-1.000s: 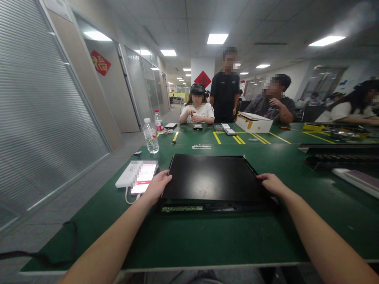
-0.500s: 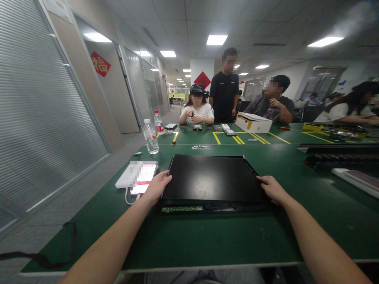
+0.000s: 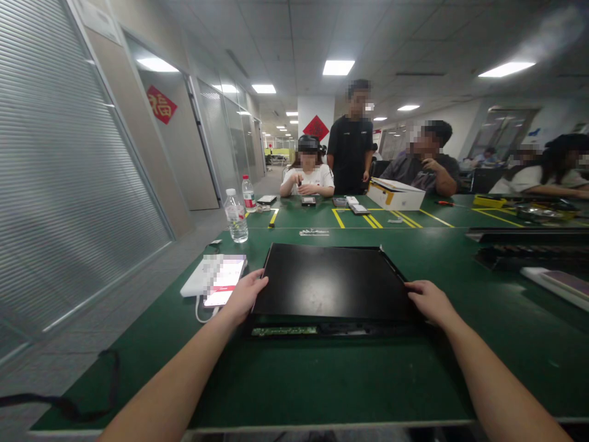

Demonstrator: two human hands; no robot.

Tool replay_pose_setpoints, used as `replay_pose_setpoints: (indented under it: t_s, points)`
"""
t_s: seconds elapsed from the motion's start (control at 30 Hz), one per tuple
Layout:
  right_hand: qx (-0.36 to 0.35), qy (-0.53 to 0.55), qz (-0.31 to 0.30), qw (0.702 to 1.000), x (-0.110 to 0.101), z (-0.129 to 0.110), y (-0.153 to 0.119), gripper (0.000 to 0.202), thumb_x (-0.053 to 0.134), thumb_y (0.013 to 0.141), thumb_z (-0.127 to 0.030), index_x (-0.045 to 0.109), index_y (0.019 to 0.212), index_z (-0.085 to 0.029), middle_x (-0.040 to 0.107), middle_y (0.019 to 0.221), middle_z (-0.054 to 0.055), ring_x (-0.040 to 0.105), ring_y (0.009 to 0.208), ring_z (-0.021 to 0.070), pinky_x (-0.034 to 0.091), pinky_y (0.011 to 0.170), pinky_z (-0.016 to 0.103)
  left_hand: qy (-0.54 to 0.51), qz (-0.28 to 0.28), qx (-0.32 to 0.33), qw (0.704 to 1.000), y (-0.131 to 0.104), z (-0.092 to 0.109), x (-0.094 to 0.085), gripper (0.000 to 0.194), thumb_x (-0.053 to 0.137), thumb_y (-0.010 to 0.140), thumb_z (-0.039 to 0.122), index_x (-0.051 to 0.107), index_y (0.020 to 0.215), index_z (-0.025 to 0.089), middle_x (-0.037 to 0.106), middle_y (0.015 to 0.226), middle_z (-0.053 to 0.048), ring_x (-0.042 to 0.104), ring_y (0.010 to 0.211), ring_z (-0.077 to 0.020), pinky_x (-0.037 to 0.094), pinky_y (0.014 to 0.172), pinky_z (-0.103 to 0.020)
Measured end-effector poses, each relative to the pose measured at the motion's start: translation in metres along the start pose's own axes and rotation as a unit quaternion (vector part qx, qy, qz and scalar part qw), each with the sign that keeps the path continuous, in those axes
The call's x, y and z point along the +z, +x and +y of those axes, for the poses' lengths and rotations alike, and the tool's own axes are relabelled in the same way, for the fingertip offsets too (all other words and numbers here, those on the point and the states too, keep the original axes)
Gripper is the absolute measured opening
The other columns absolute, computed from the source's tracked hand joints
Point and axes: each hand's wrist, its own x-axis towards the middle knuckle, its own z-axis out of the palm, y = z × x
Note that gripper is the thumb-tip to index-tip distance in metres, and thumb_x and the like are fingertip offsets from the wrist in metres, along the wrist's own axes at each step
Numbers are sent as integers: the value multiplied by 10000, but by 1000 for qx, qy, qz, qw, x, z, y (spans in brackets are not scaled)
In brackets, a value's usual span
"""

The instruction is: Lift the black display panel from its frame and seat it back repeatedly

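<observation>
A glossy black display panel (image 3: 334,282) lies over a black housing (image 3: 381,330), slightly tilted, with its near edge raised above the housing. A strip of green circuit board (image 3: 284,331) shows in the gap along the front. My left hand (image 3: 248,296) is closed on the panel's left edge, thumb on top and fingers hidden beneath. At the right edge, my right hand (image 3: 430,301) grips the panel the same way, its thumb pointing inward.
Left of the panel, a phone (image 3: 225,279) with a cable rests by a white box (image 3: 197,279). Behind stand two bottles (image 3: 236,218), and small metal pieces (image 3: 314,232) lie beyond the panel. Black rails (image 3: 524,234) and a white-edged device (image 3: 559,288) are at right. People sit across the table (image 3: 322,380).
Both hands keep hold of the panel, which stays almost in place. The right hand sits slightly farther right. The whole view has shifted a little downward in the picture.
</observation>
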Motion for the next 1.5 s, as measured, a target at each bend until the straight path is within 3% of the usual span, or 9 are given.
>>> replay_pose_setpoints:
  t_s: [0.23,0.5,0.73,0.93,1.17,1.5]
  points:
    - [64,29,-39,997,-6,-4,-2,382,558,723,-145,797,1015,-206,750,842,65,707,833,225,561,771,315,-6,-18,-3,1000,0,0,0,294,590,887,102,653,1173,132,788,902,-93,757,824,-204,588,774,-288]
    - [122,147,-71,979,-5,-3,0,509,496,631,-62,787,1030,-186,759,942,90,706,838,226,548,761,319,5,-12,6,1000,0,0,0,296,616,861,108,635,1155,126,782,911,-101,753,817,-213,586,734,-292]
    - [45,180,-92,978,-3,8,-1,466,527,653,-121,783,1027,-227,752,926,58,702,895,227,554,838,337,3,-18,13,1000,1,-1,-2,333,667,835,134,634,1165,124,777,948,-104,747,844,-223,586,735,-301]
    - [22,99,-28,994,-5,16,-9,421,523,713,-165,779,1045,-199,686,1131,93,663,1021,217,488,982,341,5,-18,13,1000,2,-2,-2,337,637,840,112,620,1177,115,778,917,-95,747,825,-214,583,733,-294]
    - [-17,51,-13,998,-10,13,-25,372,517,792,-232,772,1063,-213,659,1184,83,633,1075,225,470,988,333,-8,-11,6,1000,1,-1,0,304,644,828,116,634,1132,135,775,903,-87,746,801,-219,585,715,-305]
    - [-8,59,-5,998,-10,11,-29,370,511,790,-262,762,1060,-230,661,1186,67,649,1015,222,501,924,342,-5,9,5,1000,-1,1,3,270,591,854,96,624,1118,145,776,909,-80,748,790,-210,578,667,-280]
